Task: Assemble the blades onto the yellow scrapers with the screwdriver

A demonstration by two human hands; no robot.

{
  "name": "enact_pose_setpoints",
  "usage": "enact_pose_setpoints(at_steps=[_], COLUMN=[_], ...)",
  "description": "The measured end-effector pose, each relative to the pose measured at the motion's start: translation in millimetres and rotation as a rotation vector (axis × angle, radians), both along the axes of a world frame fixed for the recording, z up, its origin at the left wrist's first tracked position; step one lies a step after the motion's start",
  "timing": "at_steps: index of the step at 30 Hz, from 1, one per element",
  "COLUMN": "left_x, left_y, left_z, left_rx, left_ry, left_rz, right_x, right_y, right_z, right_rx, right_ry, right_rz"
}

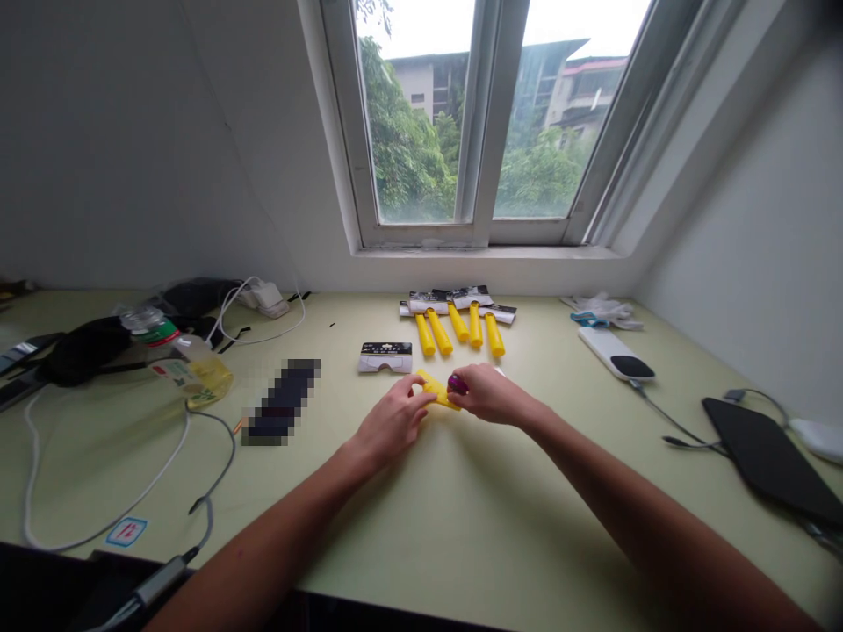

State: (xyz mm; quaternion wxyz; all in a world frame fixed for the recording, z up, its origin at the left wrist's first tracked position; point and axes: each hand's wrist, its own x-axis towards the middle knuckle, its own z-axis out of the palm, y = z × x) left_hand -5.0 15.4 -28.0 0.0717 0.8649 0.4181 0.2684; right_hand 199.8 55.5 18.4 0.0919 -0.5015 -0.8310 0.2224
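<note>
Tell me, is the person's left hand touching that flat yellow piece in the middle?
Touching. The head view shows the left hand with its digits on the yellow piece, no gap showing.

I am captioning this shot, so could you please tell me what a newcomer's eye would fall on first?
Probably the bright yellow piece at mid-desk, with the left hand touching it and the right hand holding a purple object by its right side. Next come five yellow handles farther back, with black-and-white cards at their far ends, below the bright window.
</note>
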Motion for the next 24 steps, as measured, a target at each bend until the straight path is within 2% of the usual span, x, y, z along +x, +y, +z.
enact_pose_setpoints(at_steps=[4, 10, 14, 18, 21, 24], left_x=[0, -1, -9, -16, -17, -17], left_y=[0, 0, 7, 14, 15, 15], left_z=[1.0, 1.0, 2.7, 4.5, 5.7, 6.6], left_rx=[-0.012, 0.005, 0.019, 0.052, 0.091, 0.116], left_ry=[0.004, 0.009, -0.008, -0.059, -0.08, -0.103], left_rz=[0.003, 0.011, 0.07, 0.169, 0.186, 0.168], right_x=[-3, 0, 9, 5, -4, -4], right_y=[-7, -1, 7, 7, 7, 11], right_z=[-2, 2, 8, -5, -17, -14], right_rx=[0.075, 0.072, 0.066, 0.014, 0.0, -0.011], right_ry=[-0.058, -0.077, -0.096, -0.128, -0.112, -0.046], right_rz=[0.033, 0.01, -0.031, -0.033, -0.056, -0.103])
